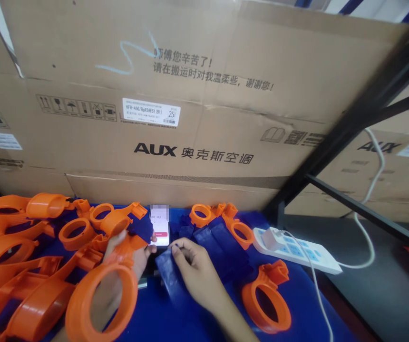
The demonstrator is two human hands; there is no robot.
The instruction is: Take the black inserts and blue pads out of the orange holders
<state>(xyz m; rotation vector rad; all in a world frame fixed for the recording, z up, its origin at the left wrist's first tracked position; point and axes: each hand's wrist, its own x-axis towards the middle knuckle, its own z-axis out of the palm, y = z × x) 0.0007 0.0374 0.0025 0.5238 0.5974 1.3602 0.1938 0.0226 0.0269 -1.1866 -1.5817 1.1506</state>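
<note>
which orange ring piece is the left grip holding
The orange ring piece low in view with the left forearm visible through its ring; only it is in the left grip.

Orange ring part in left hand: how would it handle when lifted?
Probably light for its size: the orange ring part has an open middle. Likely stiff: its hoop looks round, unsagging, in the left hand. Smooth surface may slip.

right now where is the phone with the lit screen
In the head view, the phone is low, left of centre, just beyond the left hand and right hand, in front of the large cardboard box.
</note>
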